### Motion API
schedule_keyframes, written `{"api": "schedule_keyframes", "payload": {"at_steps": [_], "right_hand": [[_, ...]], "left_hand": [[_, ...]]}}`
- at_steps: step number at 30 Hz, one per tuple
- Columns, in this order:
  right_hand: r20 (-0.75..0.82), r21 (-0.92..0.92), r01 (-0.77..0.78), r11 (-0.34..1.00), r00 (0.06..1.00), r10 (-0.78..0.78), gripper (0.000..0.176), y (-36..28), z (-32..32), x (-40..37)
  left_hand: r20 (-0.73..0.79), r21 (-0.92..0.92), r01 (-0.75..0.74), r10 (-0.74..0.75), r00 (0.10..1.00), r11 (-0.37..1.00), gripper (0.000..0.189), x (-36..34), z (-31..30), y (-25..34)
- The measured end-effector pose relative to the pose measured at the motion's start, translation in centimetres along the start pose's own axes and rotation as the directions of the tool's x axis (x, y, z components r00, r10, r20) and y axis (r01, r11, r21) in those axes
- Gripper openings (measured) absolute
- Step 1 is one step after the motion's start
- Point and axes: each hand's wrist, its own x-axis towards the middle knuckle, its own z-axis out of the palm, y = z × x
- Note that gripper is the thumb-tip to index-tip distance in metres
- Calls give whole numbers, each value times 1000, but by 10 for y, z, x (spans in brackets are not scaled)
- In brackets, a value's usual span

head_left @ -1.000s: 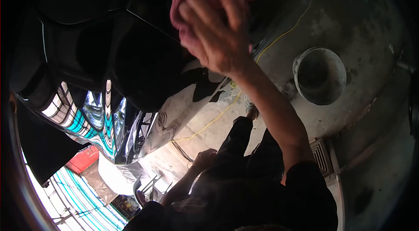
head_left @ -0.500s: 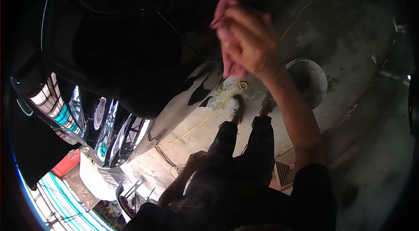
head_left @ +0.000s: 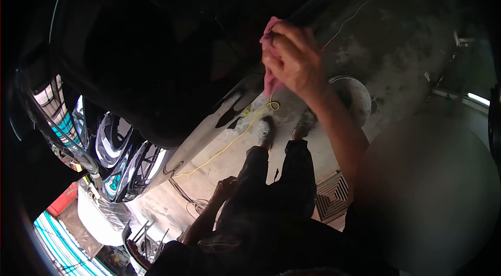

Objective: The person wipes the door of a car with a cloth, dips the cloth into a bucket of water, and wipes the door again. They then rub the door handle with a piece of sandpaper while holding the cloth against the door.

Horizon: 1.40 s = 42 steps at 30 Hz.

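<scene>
A crumpled pink cloth [head_left: 272, 56] is gripped in my right hand [head_left: 297, 59], whose fingers are bunched around it. That hand is raised beside the glossy black car body [head_left: 156, 57]; whether the cloth touches the paint cannot be made out. My left hand [head_left: 226, 188] hangs low beside my left thigh, in shadow. Its fingers are too dark to read, and nothing shows clearly in it.
A round bucket [head_left: 360, 101] stands on the concrete floor near my feet. Along the car runs a yellow cord [head_left: 224, 149] with a loop. A patterned square grate or mat [head_left: 332, 198] lies behind my legs. Out-of-focus grey roundness [head_left: 433, 192] covers the lower right.
My right hand and the pink cloth sit slightly lower in view. Floor and legs have shifted left as the view moved. A blurred grey round shape has come in at the lower right.
</scene>
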Motion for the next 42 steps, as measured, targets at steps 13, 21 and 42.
{"api": "schedule_keyframes", "payload": {"at_steps": [13, 21, 42], "right_hand": [[-201, 415, -617, 669, 655, 729, 12, 171, -17, 41], [-123, -144, -155, 977, 983, 137, 9, 47, -17, 41], [-193, 240, -263, 935, 931, 311, 17, -33, 28, -28]], "left_hand": [[45, 184, 211, -222, 974, 960, 20, -4, -31, 52], [44, 238, 168, -184, 982, 957, 22, -3, -40, 44], [13, 214, 19, -22, 1000, 977, 21, 11, -39, 62]]}}
